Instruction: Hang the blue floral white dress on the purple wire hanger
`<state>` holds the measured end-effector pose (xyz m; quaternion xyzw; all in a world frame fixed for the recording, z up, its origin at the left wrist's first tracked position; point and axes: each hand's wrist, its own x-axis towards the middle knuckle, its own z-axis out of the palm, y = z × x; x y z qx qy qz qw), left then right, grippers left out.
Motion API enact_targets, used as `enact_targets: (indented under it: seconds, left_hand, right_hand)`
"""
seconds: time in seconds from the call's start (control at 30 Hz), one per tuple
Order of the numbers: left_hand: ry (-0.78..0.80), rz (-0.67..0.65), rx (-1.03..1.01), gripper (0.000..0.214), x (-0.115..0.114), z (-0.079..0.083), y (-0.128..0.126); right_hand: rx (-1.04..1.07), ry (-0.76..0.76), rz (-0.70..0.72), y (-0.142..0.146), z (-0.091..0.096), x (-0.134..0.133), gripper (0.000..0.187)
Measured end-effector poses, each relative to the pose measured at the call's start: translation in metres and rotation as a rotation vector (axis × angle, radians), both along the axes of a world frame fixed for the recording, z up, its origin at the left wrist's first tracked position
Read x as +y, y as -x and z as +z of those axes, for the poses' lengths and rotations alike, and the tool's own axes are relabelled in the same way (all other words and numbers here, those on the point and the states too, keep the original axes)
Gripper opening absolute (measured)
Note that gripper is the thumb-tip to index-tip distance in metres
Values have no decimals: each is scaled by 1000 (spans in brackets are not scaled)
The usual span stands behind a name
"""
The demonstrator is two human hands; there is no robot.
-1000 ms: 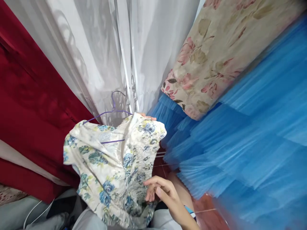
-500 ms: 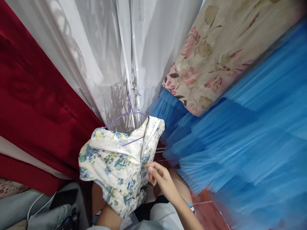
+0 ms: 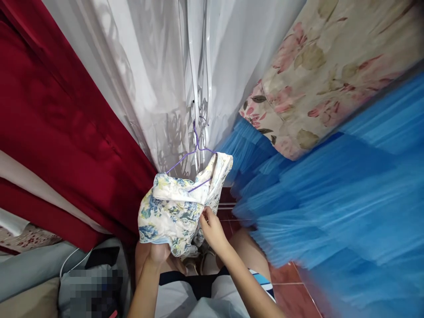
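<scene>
A white blouse (image 3: 168, 216) with blue and yellow flowers is on a thin purple wire hanger (image 3: 198, 143), in front of me above my knees. My right hand (image 3: 213, 230) pinches the blouse's front opening just below the neckline, fingertips together on the cloth. Under the lower left hem is my left hand (image 3: 159, 252), closed on the blouse from below, its fingers mostly hidden by the fabric. The hanger's hook points up before the white curtain; whether it hangs on anything I cannot tell.
White sheer curtains (image 3: 155, 66) hang ahead and a red curtain (image 3: 66, 119) to the left. On the right are blue ruffled tulle (image 3: 318, 212) and a floral cloth (image 3: 308, 75). Grey padding with a white cable (image 3: 68, 258) lies lower left, above red floor tiles (image 3: 291, 291).
My right hand has closed on the blouse's front edge. My left hand has come into view under the hem, and the blouse's lower part is drawn up. The view has shifted left.
</scene>
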<state>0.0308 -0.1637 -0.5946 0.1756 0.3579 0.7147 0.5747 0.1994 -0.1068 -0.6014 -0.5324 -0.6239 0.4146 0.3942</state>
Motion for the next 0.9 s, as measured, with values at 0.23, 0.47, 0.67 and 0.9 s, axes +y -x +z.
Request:
enact_targets:
  seconds: [0.23, 0.47, 0.67, 0.9]
  left_hand:
    - [122, 296, 292, 48, 21, -14, -2]
    - [-19, 760, 879, 22, 14, -21, 0]
    - [-150, 50, 1205, 11, 9, -12, -58]
    - [-221, -194, 1417, 11, 28, 5, -59]
  right_hand:
    - [271, 106, 11, -14, -4, 11, 23]
    - [307, 212, 76, -27, 13, -16, 29]
    - [417, 264, 138, -6, 34, -21, 21]
    - [570, 148, -23, -3, 91, 32, 25]
